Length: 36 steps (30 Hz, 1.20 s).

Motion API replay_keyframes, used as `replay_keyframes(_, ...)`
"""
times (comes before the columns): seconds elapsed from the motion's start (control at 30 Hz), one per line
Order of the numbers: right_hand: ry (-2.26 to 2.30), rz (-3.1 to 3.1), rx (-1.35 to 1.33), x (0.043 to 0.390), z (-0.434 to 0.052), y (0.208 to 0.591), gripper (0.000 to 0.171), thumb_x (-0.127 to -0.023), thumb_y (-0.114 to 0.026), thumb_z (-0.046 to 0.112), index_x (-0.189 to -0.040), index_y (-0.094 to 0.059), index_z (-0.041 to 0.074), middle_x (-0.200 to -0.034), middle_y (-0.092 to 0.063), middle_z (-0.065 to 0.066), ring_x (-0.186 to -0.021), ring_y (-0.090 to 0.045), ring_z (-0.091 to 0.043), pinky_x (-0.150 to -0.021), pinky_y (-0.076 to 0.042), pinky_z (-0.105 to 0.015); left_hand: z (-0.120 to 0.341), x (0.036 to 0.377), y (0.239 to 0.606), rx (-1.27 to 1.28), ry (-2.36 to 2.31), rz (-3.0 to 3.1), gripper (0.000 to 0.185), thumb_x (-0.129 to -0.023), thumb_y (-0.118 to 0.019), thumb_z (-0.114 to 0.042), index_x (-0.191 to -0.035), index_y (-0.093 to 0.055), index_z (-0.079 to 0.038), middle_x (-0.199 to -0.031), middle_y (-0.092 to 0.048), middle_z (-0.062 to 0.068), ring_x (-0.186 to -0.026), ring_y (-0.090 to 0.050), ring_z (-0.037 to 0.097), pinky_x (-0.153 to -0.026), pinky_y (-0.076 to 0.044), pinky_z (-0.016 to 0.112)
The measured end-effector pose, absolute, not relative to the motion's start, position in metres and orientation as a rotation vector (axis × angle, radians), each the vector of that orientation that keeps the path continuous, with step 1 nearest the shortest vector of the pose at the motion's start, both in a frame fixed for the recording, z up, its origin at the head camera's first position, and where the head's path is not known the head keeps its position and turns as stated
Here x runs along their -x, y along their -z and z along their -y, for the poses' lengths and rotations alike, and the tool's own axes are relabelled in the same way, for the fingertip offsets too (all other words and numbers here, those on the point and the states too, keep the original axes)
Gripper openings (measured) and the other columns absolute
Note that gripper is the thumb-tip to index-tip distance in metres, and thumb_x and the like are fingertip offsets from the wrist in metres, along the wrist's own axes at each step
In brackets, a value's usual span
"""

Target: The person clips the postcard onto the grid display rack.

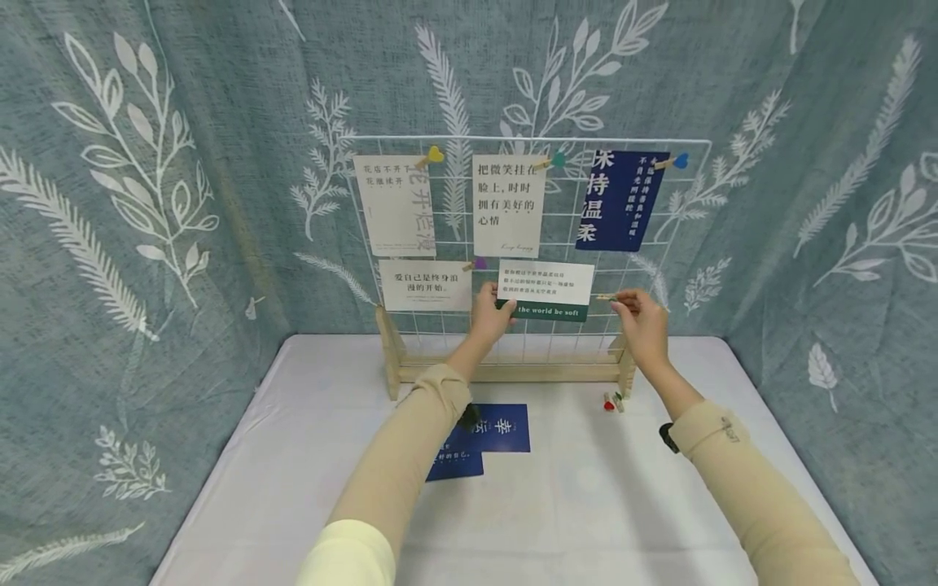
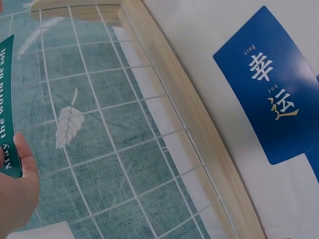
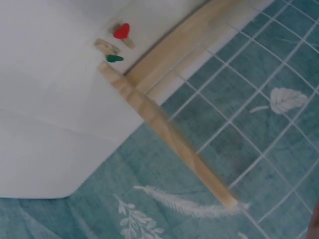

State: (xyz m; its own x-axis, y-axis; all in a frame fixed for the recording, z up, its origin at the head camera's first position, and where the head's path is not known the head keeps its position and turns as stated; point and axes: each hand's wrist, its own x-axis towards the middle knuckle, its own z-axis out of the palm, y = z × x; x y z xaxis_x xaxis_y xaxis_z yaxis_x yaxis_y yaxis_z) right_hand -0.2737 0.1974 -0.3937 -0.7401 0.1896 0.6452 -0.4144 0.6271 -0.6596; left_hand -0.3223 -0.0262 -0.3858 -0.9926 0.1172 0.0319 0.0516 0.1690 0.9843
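Note:
My left hand (image 1: 489, 316) pinches the left end of a white postcard with a green band (image 1: 545, 281), holding it against the lower row of a white wire grid (image 1: 447, 325). In the left wrist view, the thumb of that hand (image 2: 22, 191) lies on the card's green part (image 2: 7, 109). Just right of the card, my right hand (image 1: 646, 325) pinches a small wooden clothespin (image 1: 606, 298) between thumb and fingers. Only a sliver of the right hand (image 3: 313, 226) shows at the right wrist view's edge, where the clothespin is out of sight.
Several cards hang on the grid, among them a blue card (image 1: 623, 203) with a blue heart clip (image 1: 680, 160). A wooden base (image 1: 513, 373) supports the grid. Blue cards (image 1: 506, 427) and two clothespins, red-topped (image 3: 121, 32) and green-topped (image 3: 114, 58), lie on the white table (image 1: 572, 513).

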Motion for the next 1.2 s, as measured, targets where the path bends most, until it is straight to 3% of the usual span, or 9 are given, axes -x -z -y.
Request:
replay_keyframes(0.17, -1.267, 2.078, -0.086, 0.281, -0.198, 0.381, 0.016, -0.086, -0.061, -0.006, -0.097, -0.058, -0.017, -0.09, -0.064, -0.036, -0.067, -0.054, 0.012, -0.064, -0.041, 0.001, 0.019, 0.323, 0.384, -0.164, -2.031, -2.344, 0.037, -0.096, -0.049, -0.002, -0.13, -0.038, 0.003, -0.124, -0.051, 0.025, -0.108, -0.058, 0.036, -0.087, -0.055, 0.035)
replay_keyframes(0.23, -1.319, 2.042, -0.076, 0.284, -0.198, 0.375, 0.016, -0.086, -0.061, -0.006, -0.097, -0.058, -0.018, -0.091, -0.063, -0.037, -0.064, -0.051, 0.018, -0.064, -0.043, 0.0, 0.016, 0.323, 0.383, -0.139, -2.056, -2.338, 0.037, -0.095, -0.049, -0.002, -0.13, -0.038, 0.004, -0.121, -0.052, 0.027, -0.107, -0.058, 0.037, -0.089, -0.054, 0.037)
replay_keyframes(0.7, -1.482, 1.955, 0.05, 0.304, -0.195, 0.349, 0.019, -0.088, -0.06, -0.003, -0.096, -0.058, -0.02, -0.091, -0.064, -0.039, -0.054, -0.055, 0.014, -0.059, -0.049, -0.005, 0.006, 0.325, 0.383, -0.114, -2.117, -2.395, 0.034, -0.094, -0.051, -0.001, -0.126, -0.041, 0.007, -0.112, -0.056, 0.029, -0.097, -0.063, 0.04, -0.086, -0.055, 0.039)
replay_keyframes(0.8, -1.526, 1.934, 0.054, 0.309, -0.194, 0.347, 0.02, -0.087, -0.06, -0.004, -0.096, -0.058, -0.021, -0.072, -0.07, -0.019, -0.051, -0.055, 0.012, -0.056, -0.049, -0.006, 0.005, 0.324, 0.381, -0.103, -2.146, -2.385, 0.033, -0.094, -0.051, -0.001, -0.125, -0.042, 0.006, -0.113, -0.057, 0.028, -0.098, -0.063, 0.039, -0.086, -0.055, 0.039)
replay_keyframes(0.93, -1.655, 1.87, 0.01, 0.315, -0.193, 0.347, 0.019, -0.087, -0.058, -0.009, -0.097, -0.054, -0.025, -0.055, -0.058, 0.017, -0.049, -0.057, 0.009, -0.053, -0.05, -0.008, 0.003, 0.323, 0.38, -0.071, -2.164, -2.391, 0.031, -0.094, -0.051, -0.002, -0.124, -0.044, 0.005, -0.113, -0.057, 0.027, -0.098, -0.063, 0.038, -0.086, -0.055, 0.039)
replay_keyframes(1.0, -1.702, 1.854, -0.008, 0.316, -0.193, 0.347, 0.018, -0.087, -0.056, -0.011, -0.097, -0.053, -0.027, -0.052, -0.055, 0.023, -0.048, -0.058, 0.008, -0.053, -0.05, -0.008, 0.001, 0.324, 0.38, -0.04, -2.16, -2.408, 0.03, -0.094, -0.052, -0.003, -0.122, -0.046, 0.004, -0.113, -0.058, 0.026, -0.097, -0.064, 0.038, -0.085, -0.056, 0.037)
replay_keyframes(1.1, -1.749, 1.855, -0.029, 0.319, -0.194, 0.348, 0.018, -0.088, -0.054, -0.012, -0.097, -0.051, -0.027, -0.052, -0.056, 0.023, -0.049, -0.059, 0.007, -0.054, -0.051, -0.009, -0.002, 0.335, 0.393, -0.042, -2.191, -2.448, 0.025, -0.093, -0.057, -0.013, -0.116, -0.051, -0.002, -0.104, -0.064, 0.018, -0.087, -0.069, 0.03, -0.078, -0.058, 0.03)
replay_keyframes(1.2, -1.812, 1.855, -0.024, 0.321, -0.194, 0.348, 0.015, -0.089, -0.053, -0.012, -0.097, -0.05, -0.024, -0.052, -0.058, 0.022, -0.049, -0.06, 0.006, -0.055, -0.051, -0.009, -0.005, 0.334, 0.39, -0.004, -2.187, -2.452, 0.026, -0.093, -0.058, -0.012, -0.115, -0.052, -0.002, -0.103, -0.065, 0.017, -0.084, -0.07, 0.028, -0.075, -0.058, 0.027)
